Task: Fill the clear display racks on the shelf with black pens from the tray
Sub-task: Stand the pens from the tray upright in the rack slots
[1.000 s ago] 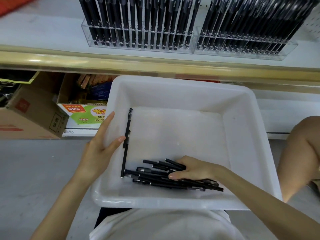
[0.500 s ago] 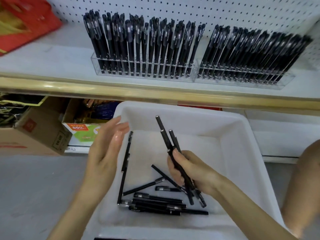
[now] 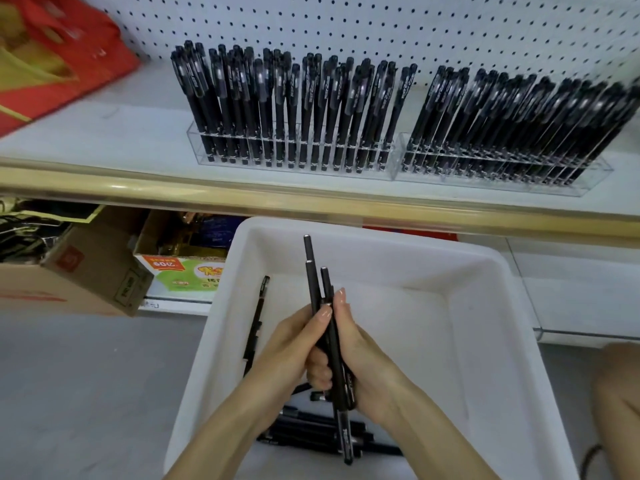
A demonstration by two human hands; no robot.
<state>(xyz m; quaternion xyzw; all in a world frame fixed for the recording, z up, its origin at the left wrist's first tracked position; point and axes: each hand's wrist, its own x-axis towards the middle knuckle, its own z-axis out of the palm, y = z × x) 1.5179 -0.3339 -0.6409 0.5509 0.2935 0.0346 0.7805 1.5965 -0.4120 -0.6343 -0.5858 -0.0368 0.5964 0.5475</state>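
Nearest, at near end of white tray (image 3: 502, 306): heap of loose pens (image 3: 311, 427) flat on tray floor, partly hidden under forearms

Just past heap, over tray middle: left hand (image 3: 287, 344) and right hand (image 3: 367, 358) pressed close together, both curled round held pens (image 3: 313, 278). Small bundle of black pens, roughly upright, upper ends toward shelf, lower ends poking out below right palm. Left thumb laid on front of bundle, left fingers wrapped underneath; right fingers behind bundle, one fingertip showing beside it. Three tops visible, full count unclear

Left of hands, along tray's left wall: single pen (image 3: 258, 317) lying lengthwise, apart from heap

Right edge of view: bare knee (image 3: 620, 393). Left of tray: grey floor (image 3: 86, 375), then cardboard box (image 3: 69, 282) and colourful carton (image 3: 180, 271) tucked under shelf

Beyond tray: gold edge strip (image 3: 242, 199) along front of white shelf (image 3: 121, 133). On shelf, two clear racks side by side, just about touching: left rack (image 3: 294, 161) crowded with standing black pens, right rack (image 3: 502, 168) crowded too, pens there leaning right. Free slots impossible to make out

Far left on shelf: red bag (image 3: 52, 57). Behind everything: white pegboard (image 3: 346, 22)
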